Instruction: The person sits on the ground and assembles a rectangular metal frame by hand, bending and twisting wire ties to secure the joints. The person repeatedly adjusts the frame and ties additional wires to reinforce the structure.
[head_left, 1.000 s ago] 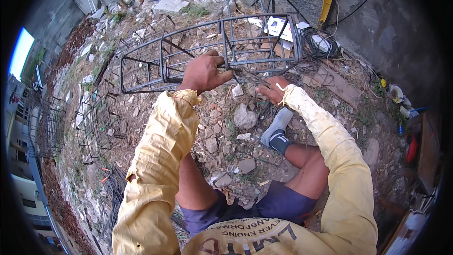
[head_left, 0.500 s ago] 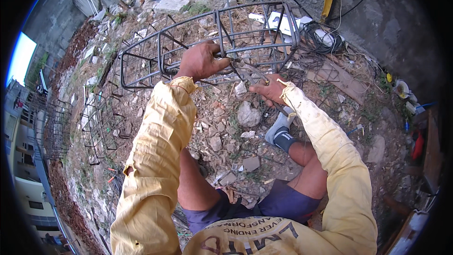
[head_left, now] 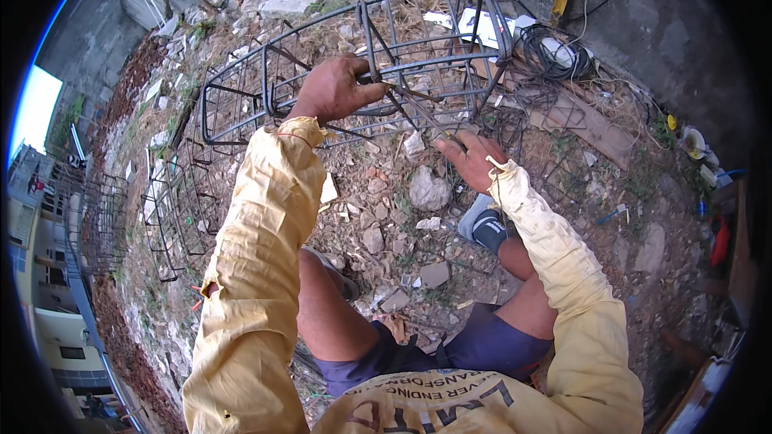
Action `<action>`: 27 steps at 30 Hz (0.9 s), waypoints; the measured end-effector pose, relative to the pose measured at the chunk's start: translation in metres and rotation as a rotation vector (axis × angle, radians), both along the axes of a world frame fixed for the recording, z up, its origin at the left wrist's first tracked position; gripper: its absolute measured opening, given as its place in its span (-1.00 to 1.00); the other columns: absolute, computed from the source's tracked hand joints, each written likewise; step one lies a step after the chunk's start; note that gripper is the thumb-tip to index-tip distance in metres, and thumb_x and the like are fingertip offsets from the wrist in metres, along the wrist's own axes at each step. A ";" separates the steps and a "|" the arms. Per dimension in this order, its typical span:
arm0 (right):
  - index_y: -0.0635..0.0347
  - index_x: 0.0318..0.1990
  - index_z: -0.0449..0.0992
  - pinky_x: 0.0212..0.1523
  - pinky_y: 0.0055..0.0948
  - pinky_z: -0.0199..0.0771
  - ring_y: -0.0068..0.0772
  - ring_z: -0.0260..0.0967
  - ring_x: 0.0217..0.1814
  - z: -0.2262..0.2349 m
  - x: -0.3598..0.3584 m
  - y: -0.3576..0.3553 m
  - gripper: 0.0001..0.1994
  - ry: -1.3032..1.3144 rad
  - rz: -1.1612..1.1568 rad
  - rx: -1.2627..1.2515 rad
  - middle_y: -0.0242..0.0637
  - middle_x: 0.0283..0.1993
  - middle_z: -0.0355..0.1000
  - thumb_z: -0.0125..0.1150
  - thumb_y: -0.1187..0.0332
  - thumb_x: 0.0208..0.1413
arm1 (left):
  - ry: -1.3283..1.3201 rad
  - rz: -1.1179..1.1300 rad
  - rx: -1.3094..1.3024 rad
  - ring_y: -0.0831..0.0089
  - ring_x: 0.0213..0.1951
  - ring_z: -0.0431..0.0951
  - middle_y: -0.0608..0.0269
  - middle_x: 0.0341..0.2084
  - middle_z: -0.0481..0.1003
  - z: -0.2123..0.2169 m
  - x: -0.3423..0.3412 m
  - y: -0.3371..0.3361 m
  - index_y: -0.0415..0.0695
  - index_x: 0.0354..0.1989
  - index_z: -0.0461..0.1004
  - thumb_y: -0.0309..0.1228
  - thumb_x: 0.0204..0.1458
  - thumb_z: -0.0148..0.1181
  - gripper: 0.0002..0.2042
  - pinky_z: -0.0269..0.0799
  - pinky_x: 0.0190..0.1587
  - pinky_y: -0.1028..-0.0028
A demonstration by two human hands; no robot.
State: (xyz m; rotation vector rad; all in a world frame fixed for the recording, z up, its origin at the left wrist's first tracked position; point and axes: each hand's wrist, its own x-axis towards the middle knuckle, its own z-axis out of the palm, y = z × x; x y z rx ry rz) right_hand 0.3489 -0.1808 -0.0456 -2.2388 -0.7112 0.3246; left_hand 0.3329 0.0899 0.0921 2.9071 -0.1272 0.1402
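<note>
Since the earlier frame, the long rusty steel rebar cage (head_left: 354,72) is raised slightly and tilted, its far end lifted toward the upper right. The left hand (head_left: 334,90) is clamped around a near bar of the cage at the centre. The right hand (head_left: 473,162) is held open, fingers apart, just right of it, touching thin wire (head_left: 426,116). Broken grey stones (head_left: 429,190) and rubble are spread over the ground beneath. A black coiled cable (head_left: 555,52) lies far right; more cages (head_left: 173,217) stand left.
</note>
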 end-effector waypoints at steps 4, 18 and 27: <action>0.33 0.08 0.43 0.12 0.03 0.31 0.32 0.38 0.03 -0.032 0.022 -0.003 -0.27 -0.073 0.028 0.018 0.22 -0.07 0.49 -0.12 -0.28 0.23 | -0.054 -0.060 -0.028 0.16 -0.27 0.56 0.09 -0.39 0.54 -0.004 0.008 0.000 -0.11 -0.30 0.66 -0.01 -0.02 0.28 -0.61 0.44 -0.20 0.24; 0.28 0.17 0.40 0.17 0.06 0.31 0.24 0.38 0.11 -0.063 0.033 0.005 -0.32 -0.189 -0.064 0.069 0.16 0.03 0.47 -0.12 -0.22 0.26 | -0.028 0.048 0.018 0.02 -0.17 0.57 0.01 -0.31 0.55 0.004 0.011 -0.013 -0.11 -0.26 0.65 0.08 -0.08 0.23 -0.52 0.46 -0.09 0.16; 0.08 -0.12 0.40 -0.66 -0.41 0.34 -0.48 0.33 -0.63 0.011 -0.021 0.020 -0.57 1.030 -0.151 0.439 -0.36 -0.47 0.41 0.18 -0.11 0.20 | -0.045 0.065 -0.001 0.01 -0.20 0.58 0.00 -0.31 0.56 0.000 0.003 0.003 -0.11 -0.31 0.64 0.09 -0.10 0.23 -0.53 0.47 -0.10 0.14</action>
